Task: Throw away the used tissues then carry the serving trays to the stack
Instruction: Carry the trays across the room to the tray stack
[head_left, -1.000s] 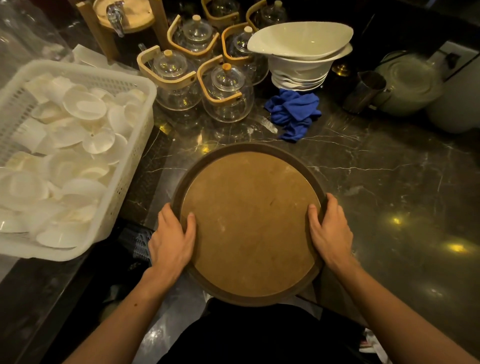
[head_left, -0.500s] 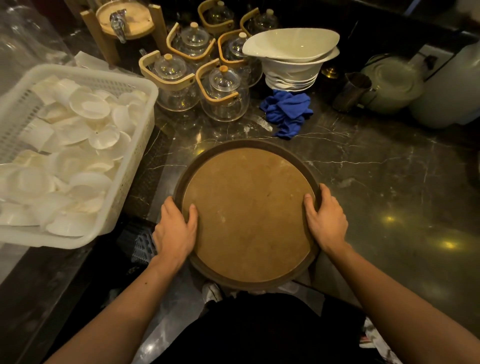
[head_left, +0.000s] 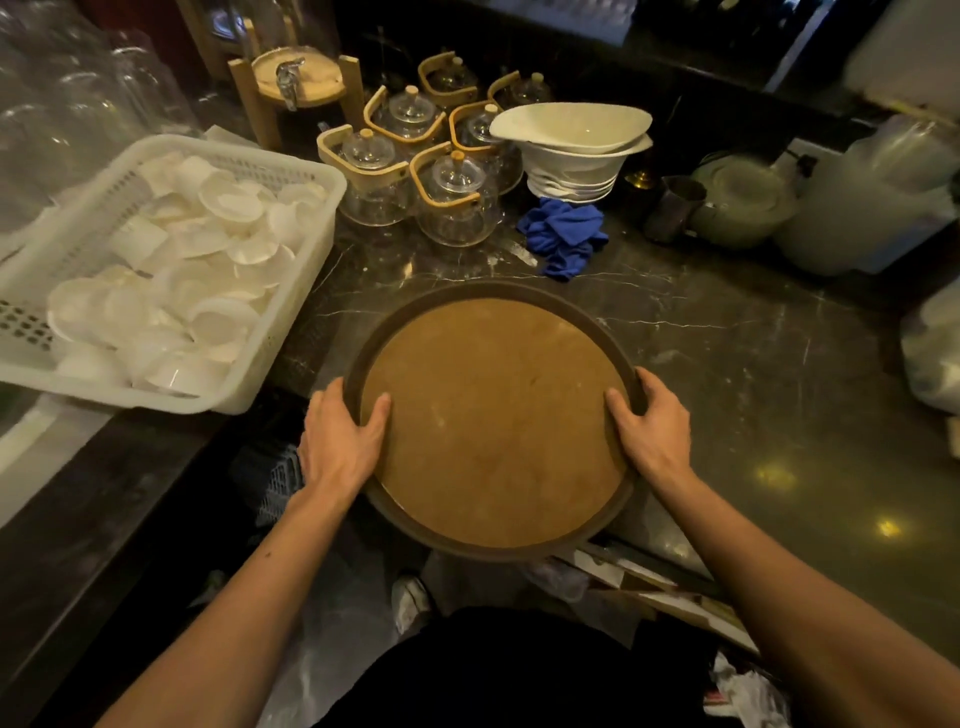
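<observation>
**Serving tray held at both sides, near edge overhanging the tabletop**

At far left, a white plastic basket (head_left: 291, 332) of small white dishes sits on the dark marble tabletop (head_left: 753, 374); behind it stand glass teapots (head_left: 457, 202) with bamboo handles, then stacked white bowls (head_left: 571, 150) and a crumpled blue cloth (head_left: 566, 236).

The left hand (head_left: 340, 441) is closed over the left rim of the round serving tray (head_left: 493, 421), thumb lying on the cork-coloured liner. The right hand (head_left: 652, 428) grips the opposite rim the same way, so the hands are set well apart, each clamped on the tray. The tray lies in front of the person, its far part over the tabletop and its near edge projecting beyond it.

Assessment: the tray appears rigid, empty and light; the raised dark rim offers the secure hold, and opposite-side grips should keep it level. The liner looks non-slip. No tissues are visible on it.
</observation>
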